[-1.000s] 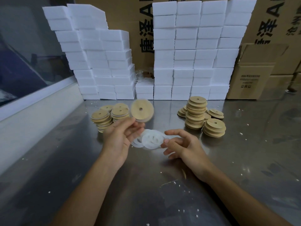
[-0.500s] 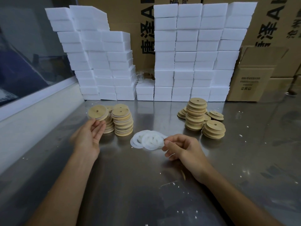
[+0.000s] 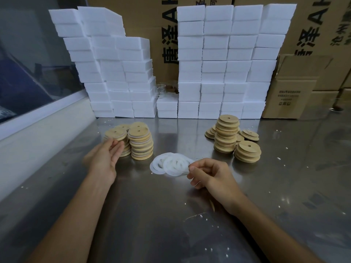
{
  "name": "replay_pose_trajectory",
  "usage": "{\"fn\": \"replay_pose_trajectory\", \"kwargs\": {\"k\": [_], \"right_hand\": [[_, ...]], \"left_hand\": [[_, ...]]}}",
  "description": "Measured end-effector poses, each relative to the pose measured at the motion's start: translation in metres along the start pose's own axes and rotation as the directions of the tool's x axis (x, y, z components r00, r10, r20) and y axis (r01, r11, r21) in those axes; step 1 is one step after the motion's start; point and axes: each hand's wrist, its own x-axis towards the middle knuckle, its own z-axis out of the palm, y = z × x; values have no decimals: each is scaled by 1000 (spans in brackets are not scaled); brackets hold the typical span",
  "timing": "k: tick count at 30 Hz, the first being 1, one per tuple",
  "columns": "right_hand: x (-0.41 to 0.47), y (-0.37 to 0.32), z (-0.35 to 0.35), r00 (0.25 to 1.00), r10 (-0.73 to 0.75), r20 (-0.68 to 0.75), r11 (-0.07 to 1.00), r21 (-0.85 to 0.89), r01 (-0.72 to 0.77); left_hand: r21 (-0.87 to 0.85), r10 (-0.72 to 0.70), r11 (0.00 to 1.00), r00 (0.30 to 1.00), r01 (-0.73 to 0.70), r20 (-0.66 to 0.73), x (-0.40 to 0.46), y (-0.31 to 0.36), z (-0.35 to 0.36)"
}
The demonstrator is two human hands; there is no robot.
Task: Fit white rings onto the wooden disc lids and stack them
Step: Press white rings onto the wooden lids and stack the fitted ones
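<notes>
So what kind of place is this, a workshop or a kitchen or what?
Most likely a small packing or assembly workshop: printed cardboard cartons line the back, white foam blocks are stacked high, and wooden disc lids sit in batches on a steel table.

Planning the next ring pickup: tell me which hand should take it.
Right. The right hand already rests at the edge of the rings, its fingers curled beside them. The left hand is off at the left stacks, touching a lid on top.

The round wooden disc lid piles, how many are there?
6, maybe more hidden. Three on the left; three on the right, plus some low ones behind.
</notes>
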Motion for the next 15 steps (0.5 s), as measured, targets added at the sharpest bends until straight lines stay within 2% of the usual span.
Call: {"fn": "replay_pose_trajectory", "kwargs": {"k": [2, 4, 5, 7, 8, 9, 10, 13, 15], "right_hand": [[0, 1, 0, 1000, -3, 3, 1000, -10, 3], [0, 1, -1, 1000, -8, 0, 1000, -18, 8], [0, 2, -1, 1000, -10, -2, 1000, -22, 10], [0, 2, -1, 1000, -12, -4, 1000, -26, 12], [0, 2, -1, 1000, -13, -3, 1000, -27, 13], [0, 2, -1, 1000, -15, -2, 999, -31, 15], [0, 2, -1, 1000, -17, 1, 999, -36, 17], [0, 2, -1, 1000, -23, 5, 999, -45, 23], [0, 2, -1, 1000, -21, 0, 999, -44, 21]], "left_hand": [[116, 84, 990, 996, -82, -10, -1, -6, -1], [346, 258, 906, 966, -243, 5, -1, -14, -4], [479, 373, 807, 927, -346, 40, -1, -17, -6], [693, 574, 509, 801, -510, 169, 0, -22, -10], [741, 633, 364, 734, -563, 246, 0, -22, -12], [751, 656, 262, 683, -605, 321, 1, -23, -13], [740, 654, 204, 651, -641, 385, 2, -24, -13], [696, 605, 165, 629, -699, 488, 0, -26, -13], [696, 568, 176, 649, -696, 506, 0, -29, -14]]}}
